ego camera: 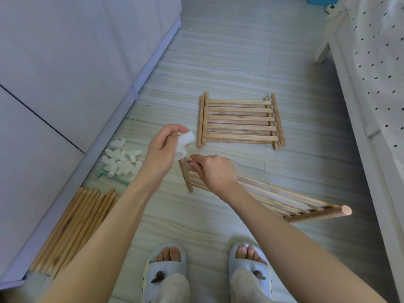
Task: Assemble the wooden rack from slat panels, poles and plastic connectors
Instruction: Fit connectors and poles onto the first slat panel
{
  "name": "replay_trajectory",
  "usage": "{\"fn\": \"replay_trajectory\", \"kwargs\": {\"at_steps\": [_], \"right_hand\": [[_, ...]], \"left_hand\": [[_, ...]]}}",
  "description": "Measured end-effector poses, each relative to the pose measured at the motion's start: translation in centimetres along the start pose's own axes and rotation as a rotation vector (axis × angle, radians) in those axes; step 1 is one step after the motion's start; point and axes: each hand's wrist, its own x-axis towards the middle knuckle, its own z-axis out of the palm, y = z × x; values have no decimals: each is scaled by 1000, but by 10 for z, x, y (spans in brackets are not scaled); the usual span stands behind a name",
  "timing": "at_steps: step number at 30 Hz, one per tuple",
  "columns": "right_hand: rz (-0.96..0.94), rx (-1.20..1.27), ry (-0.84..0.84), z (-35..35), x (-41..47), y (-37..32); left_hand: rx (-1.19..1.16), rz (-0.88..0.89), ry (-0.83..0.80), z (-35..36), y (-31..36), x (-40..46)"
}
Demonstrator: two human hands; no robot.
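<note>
White plastic connector (pixel 183 143): the left hand (pixel 162 153) is pinching it between thumb and fingers, 1 open socket pointing down at the rail end just below it.
Held slat panel (pixel 271 194): the right hand (pixel 213 171) is gripping its near-left corner, fingers curled round the top slats, tilting it up off the floor (pixel 218 62).
Rail under the connector (pixel 185 176): it is standing nearly upright, its top end sitting directly under the socket; whether it has entered yet is too close to tell.
Key relation: socket and rail are lining up along 1 near-vertical axis, so the coming push looks to be straight down, with the left hand doing the pressing and the right hand bracing.
Far rail (pixel 321 213): its round end is pointing right, still bare of any fitting.
Stacked slat panels (pixel 240 121): they are lying flat on the floor ahead, well apart from both hands.
Spare connectors (pixel 121 160): they are lying in a heap to the left, nearer the left hand.
Poles (pixel 76 226): they are lying bundled along the cabinet base at lower left.
Progress: early, by my judgement.
</note>
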Motion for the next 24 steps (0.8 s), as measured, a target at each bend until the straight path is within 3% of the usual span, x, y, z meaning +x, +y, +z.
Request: {"fn": "replay_trajectory", "kwargs": {"at_steps": [6,24], "right_hand": [[-3,-3,-3,-1,0,0],[-3,-59,-19,3,3,2]], "left_hand": [[141,93,-148,-9,2,4],[135,-10,-128,-1,-11,5]]}}
